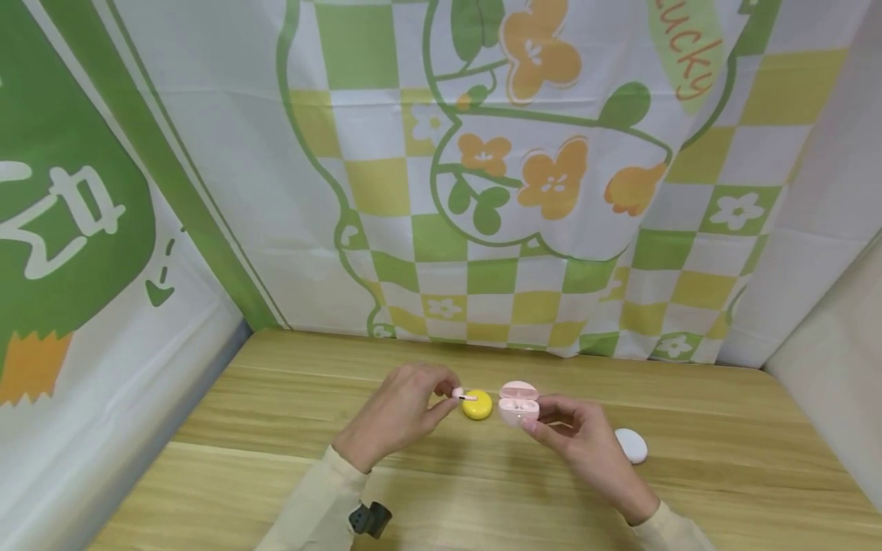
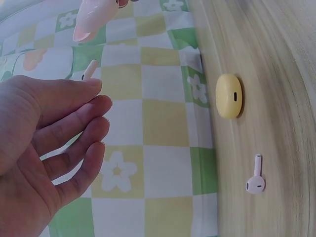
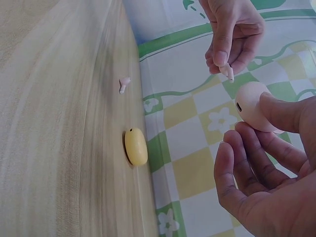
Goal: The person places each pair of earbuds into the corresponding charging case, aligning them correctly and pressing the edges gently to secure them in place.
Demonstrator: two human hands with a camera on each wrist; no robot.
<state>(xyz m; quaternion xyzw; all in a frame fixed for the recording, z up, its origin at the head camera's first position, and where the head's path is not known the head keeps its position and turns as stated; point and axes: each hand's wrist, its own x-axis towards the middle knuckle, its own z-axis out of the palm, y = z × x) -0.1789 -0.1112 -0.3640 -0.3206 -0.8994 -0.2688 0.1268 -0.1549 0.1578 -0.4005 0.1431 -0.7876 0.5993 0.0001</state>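
Note:
My left hand (image 1: 403,413) pinches a pale pink earbud (image 3: 228,72) between thumb and fingertips, its stem pointing towards the case. Raised to the right of it, my right hand (image 1: 589,448) holds a pink earbud case (image 1: 518,412) between thumb and fingers. The case's lid stands up and its inside faces me; whether an earbud sits in it I cannot tell. A second pink earbud (image 2: 256,182) lies on the table, seen in both wrist views. Close to it on the wood is a yellow rounded case (image 1: 477,404), closed.
A white rounded case (image 1: 631,445) lies on the wooden table (image 1: 441,497), partly behind my right hand. Patterned cloth (image 1: 496,268) hangs along the table's back edge, with more cloth at the left. A dark device (image 1: 370,520) is strapped at my left wrist.

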